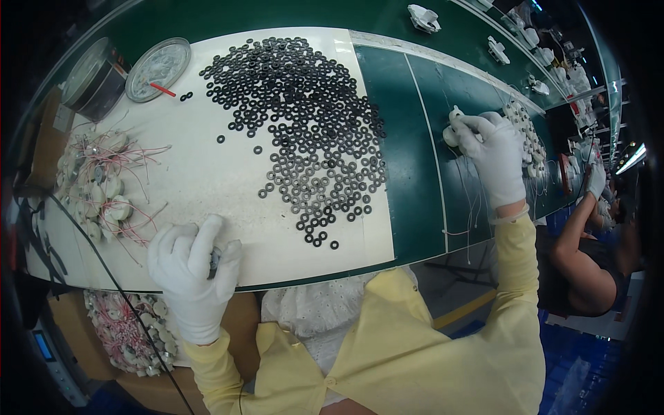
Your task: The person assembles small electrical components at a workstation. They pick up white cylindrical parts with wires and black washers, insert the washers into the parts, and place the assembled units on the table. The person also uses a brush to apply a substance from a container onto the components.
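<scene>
Nearest me is the yellow top [415, 342]. I see the right hand [490, 152] pinching a roundish white part [451, 136] to its left; the left hand [197, 266], well apart, curls round a small grey piece [215, 262]. Black rings [311, 128] lie between both hands.

- The left grip [192, 273] and right grip [492, 152] are wearing white.
- The sleeves [519, 266] are showing pale yellow.
- The small rings [294, 90] are appearing black, some greyish.
- The counter [228, 180] is pairing white with dark green.
- Pinkish-red wires [124, 153] are streaking off-white round parts [119, 208].
- A stick [162, 89] is showing bright red.
</scene>
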